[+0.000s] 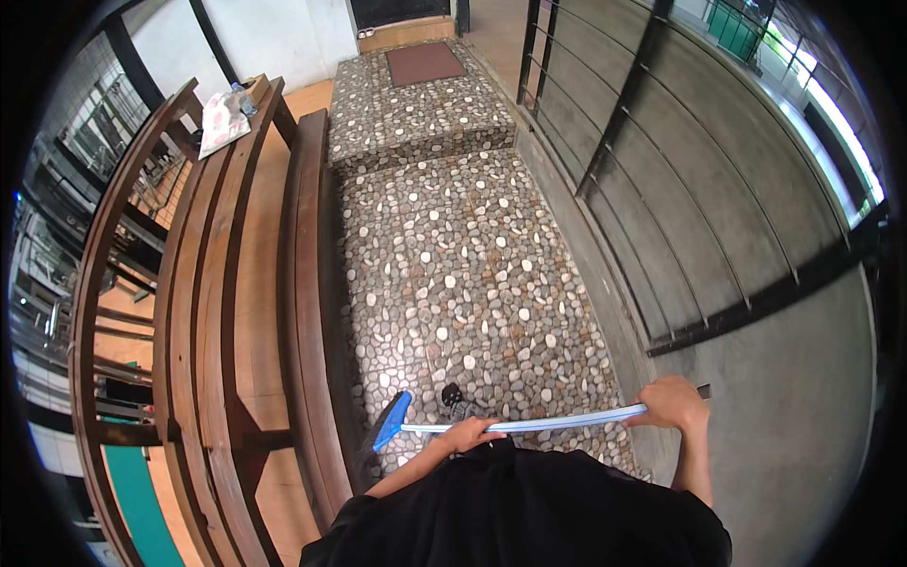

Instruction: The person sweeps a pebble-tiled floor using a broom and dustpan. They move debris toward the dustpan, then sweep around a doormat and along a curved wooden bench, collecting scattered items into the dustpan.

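A broom with a blue head (393, 421) and a pale, blue-striped handle lies slantwise across the front of my body. Around the middle of the handle closes my left hand (469, 434). My right hand (669, 402) grips its far end, near the concrete wall. Dark bristles point down and left, close to the pebble-patterned floor (453, 283) beside the bench's foot. A patterned shoe tip (451, 394) shows below the handle.
Along the left runs a long wooden bench (188, 298) bearing a printed bag (224, 120), a plastic bottle and a box. A railing (623, 113) and low concrete wall (786, 368) stand at the right. Ahead, a pebbled step leads to a brown doormat (426, 64).
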The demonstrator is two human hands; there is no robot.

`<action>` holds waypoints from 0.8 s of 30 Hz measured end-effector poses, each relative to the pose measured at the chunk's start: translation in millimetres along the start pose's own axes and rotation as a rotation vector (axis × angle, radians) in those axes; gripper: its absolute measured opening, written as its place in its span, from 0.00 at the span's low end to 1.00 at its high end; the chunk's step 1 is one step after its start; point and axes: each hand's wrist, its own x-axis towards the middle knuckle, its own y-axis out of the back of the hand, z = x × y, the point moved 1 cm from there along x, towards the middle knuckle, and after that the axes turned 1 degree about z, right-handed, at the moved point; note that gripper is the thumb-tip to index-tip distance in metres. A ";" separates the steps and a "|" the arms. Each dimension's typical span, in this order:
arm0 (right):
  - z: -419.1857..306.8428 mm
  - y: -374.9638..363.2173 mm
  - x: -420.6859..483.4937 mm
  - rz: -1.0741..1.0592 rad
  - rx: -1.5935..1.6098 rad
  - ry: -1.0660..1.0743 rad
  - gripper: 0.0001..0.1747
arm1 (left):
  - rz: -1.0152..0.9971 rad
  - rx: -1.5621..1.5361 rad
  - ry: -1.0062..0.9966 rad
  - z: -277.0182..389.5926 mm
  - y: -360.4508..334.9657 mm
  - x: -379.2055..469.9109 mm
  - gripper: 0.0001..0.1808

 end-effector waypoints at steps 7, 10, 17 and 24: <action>13.1 106.3 129.7 -0.059 0.198 -0.099 0.20 | -0.146 0.013 -0.051 -51.4 173.9 109.5 0.21; 27.3 145.7 192.6 -0.068 0.320 -0.150 0.20 | -0.148 0.020 -0.108 -70.0 255.7 166.4 0.21; 78.3 285.3 365.4 -0.021 0.482 -0.200 0.17 | -0.052 0.181 -0.036 -117.6 445.3 313.1 0.17; 66.8 482.8 565.5 0.229 0.236 0.112 0.16 | 0.346 0.201 0.133 -182.8 644.1 388.0 0.18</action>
